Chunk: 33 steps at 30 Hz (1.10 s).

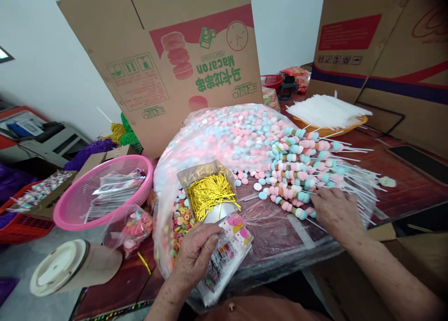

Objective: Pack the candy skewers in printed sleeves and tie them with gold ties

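Observation:
My left hand [199,248] is closed on a stack of printed plastic bags [229,253], thumb on top, near the table's front edge. On the right, my right hand [339,213] has its fingers curled on the white sticks of the candy skewers [296,176], at the lower end of the pile. Pink, blue and white candies are threaded on these sticks. Just above my left hand stands a clear pouch of gold twist ties [212,195]. Behind lies a large plastic bag of loose pastel candies [238,129], with some ring-shaped candies [182,220] at its left.
A pink basket [149,171] with flat packets stands left, near a lidded paper cup [87,265]. Cardboard boxes [126,45] rise behind. At right are an orange basket [350,125] bearing white sticks and a dark phone [420,162].

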Motion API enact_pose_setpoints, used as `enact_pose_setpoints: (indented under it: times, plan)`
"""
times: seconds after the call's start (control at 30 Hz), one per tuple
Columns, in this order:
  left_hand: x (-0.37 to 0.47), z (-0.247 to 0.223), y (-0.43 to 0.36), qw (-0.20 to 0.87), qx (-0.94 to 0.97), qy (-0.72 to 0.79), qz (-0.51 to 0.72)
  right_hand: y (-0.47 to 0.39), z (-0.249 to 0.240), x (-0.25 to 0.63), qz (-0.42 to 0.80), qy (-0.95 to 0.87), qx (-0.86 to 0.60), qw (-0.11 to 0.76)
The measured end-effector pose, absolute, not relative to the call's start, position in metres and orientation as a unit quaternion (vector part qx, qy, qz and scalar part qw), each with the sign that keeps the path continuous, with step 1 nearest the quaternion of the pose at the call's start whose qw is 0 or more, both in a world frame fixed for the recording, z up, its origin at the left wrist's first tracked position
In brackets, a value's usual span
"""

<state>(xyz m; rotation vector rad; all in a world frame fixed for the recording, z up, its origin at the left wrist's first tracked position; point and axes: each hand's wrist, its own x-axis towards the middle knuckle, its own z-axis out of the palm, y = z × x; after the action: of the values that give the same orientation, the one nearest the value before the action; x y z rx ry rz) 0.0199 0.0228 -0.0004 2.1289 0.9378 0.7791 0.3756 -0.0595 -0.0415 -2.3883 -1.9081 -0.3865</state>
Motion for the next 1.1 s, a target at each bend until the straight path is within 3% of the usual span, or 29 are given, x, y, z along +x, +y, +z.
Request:
enact_pose_setpoints:
  times: [0.17,0.23,0.43,0.6,0.67,0.73,0.77,0.83,0.93,1.0,1.1]
  plan:
    - [0.016,0.007,0.027,0.284,0.854,0.322,0.293,-0.070,-0.021,0.360,-0.104,-0.724,-0.614,0.297]
    - [0.017,0.011,0.028,0.250,0.876,0.289,0.293,-0.073,-0.007,0.344,-0.114,-0.733,-0.570,0.353]
    - [0.019,0.016,0.030,0.202,0.892,0.278,0.293,-0.076,0.003,0.319,-0.183,-0.768,-0.515,0.334]
    - [0.026,0.028,0.038,0.174,0.932,0.234,0.218,-0.077,-0.011,0.306,-0.092,-0.787,-0.513,0.330]
    - [0.031,0.031,0.043,0.141,0.913,0.269,0.272,-0.076,-0.016,0.292,0.000,-0.776,-0.526,0.348]
    - [0.036,0.030,0.047,0.135,0.819,0.366,0.421,-0.073,-0.021,0.276,0.091,-0.741,-0.541,0.387]
    - [0.039,0.028,0.047,0.169,0.736,0.417,0.506,-0.071,-0.022,0.268,0.126,-0.718,-0.548,0.410]
    - [0.047,0.023,0.045,0.341,0.541,0.469,0.609,-0.069,-0.025,0.251,0.177,-0.680,-0.556,0.444]
    - [0.064,0.022,0.036,0.639,0.326,0.420,0.556,-0.065,-0.026,0.227,0.245,-0.669,-0.542,0.445]
    - [0.076,0.025,0.031,0.710,0.262,0.391,0.524,-0.062,-0.025,0.212,0.278,-0.678,-0.521,0.438]
    - [0.091,0.024,0.024,0.718,0.223,0.389,0.532,-0.056,-0.024,0.194,0.280,-0.668,-0.516,0.457]
